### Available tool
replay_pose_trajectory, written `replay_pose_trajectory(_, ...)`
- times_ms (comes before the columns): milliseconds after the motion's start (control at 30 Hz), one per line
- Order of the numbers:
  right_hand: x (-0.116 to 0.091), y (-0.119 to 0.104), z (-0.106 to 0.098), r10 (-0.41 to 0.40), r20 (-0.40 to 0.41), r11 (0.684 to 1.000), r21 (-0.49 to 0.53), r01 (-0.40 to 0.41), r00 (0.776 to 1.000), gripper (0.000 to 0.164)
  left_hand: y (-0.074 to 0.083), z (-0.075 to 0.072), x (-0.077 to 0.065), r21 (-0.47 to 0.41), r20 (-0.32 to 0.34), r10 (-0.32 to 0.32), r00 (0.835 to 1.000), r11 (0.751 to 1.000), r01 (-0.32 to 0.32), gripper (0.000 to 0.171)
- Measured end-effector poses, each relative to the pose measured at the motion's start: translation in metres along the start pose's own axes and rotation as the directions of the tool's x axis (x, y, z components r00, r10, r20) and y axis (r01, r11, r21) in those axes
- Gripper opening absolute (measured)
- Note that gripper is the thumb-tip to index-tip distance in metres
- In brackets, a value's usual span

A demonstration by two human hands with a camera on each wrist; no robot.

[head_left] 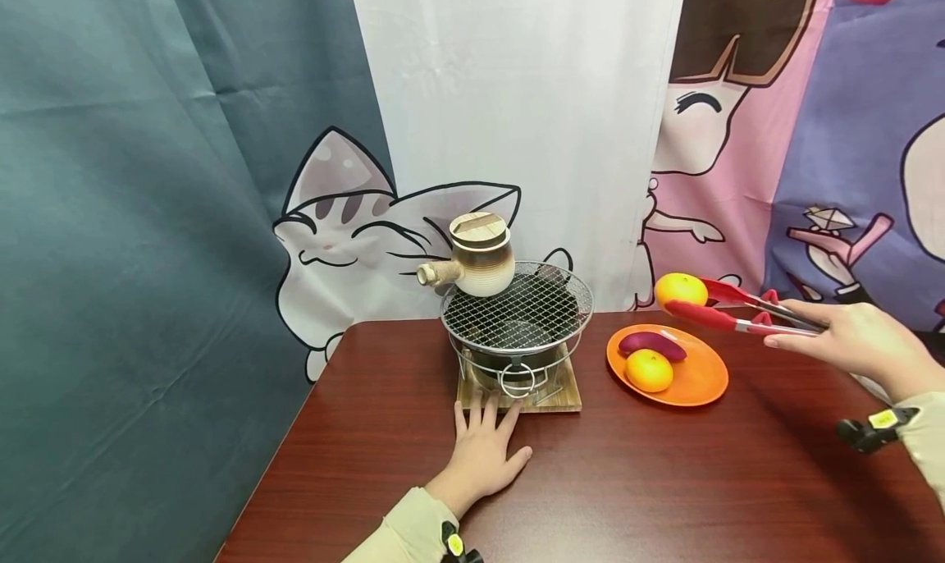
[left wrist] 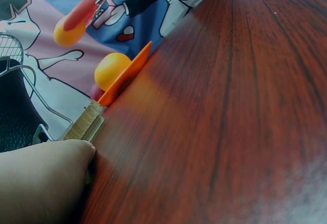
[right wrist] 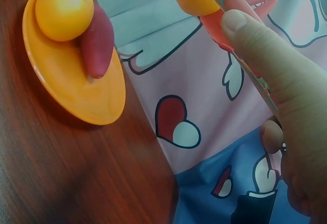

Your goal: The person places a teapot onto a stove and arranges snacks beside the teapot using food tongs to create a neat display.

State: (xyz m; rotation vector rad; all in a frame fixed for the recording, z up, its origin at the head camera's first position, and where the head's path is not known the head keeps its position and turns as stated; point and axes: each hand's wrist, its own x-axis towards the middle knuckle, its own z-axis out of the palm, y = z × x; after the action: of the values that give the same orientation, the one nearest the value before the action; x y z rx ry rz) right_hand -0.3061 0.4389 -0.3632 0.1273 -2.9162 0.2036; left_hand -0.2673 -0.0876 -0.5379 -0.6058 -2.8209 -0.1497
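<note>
My right hand (head_left: 860,341) grips a pair of red-tipped tongs (head_left: 738,321). Between the tong tips a mandarin (head_left: 680,289) is held in the air, above and behind the orange plate (head_left: 697,386). On that plate lie a second mandarin (head_left: 649,371) and a purple sweet potato (head_left: 653,345). My left hand (head_left: 483,452) is spread flat, its fingertips at the front edge of the wooden base (head_left: 567,395) under the grill. A ceramic pot (head_left: 487,272) with a side handle and wooden lid stands on the left back of the wire grill rack (head_left: 546,304).
The round grill stove (head_left: 517,362) has a wire ring handle at its front. The dark red wooden table (head_left: 627,489) reaches back to a curtain (head_left: 531,95) printed with cartoon figures. The plate stands to the right of the stove.
</note>
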Motion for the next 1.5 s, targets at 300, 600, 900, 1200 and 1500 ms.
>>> replay_pose_trajectory(300,0.008,-0.01,0.0,0.029,0.024,1.0,-0.011,-0.028,0.999,0.102,-0.001,0.001,0.0,0.005,-0.007,0.002,1.0,1.0,-0.002,0.074)
replay_pose_trajectory(600,0.017,-0.02,0.005,0.011,0.028,1.0,-0.004,-0.011,1.0,0.1,-0.002,0.001,-0.001,0.012,-0.008,0.003,1.0,1.0,-0.003,0.074)
replay_pose_trajectory(900,0.023,-0.043,0.006,-0.004,0.018,1.0,-0.002,0.004,1.0,0.1,-0.001,0.002,-0.002,0.013,-0.009,-0.005,1.0,1.0,0.005,0.073)
replay_pose_trajectory(1200,0.031,-0.065,0.003,-0.037,0.002,0.999,-0.009,0.037,0.999,0.1,-0.001,0.003,-0.002,0.027,-0.012,0.006,1.0,1.0,-0.006,0.073)
replay_pose_trajectory(1500,0.038,-0.089,0.001,-0.046,-0.057,0.999,-0.002,0.046,0.997,0.1,-0.001,0.002,0.0,0.03,-0.015,0.011,1.0,1.0,-0.01,0.073)
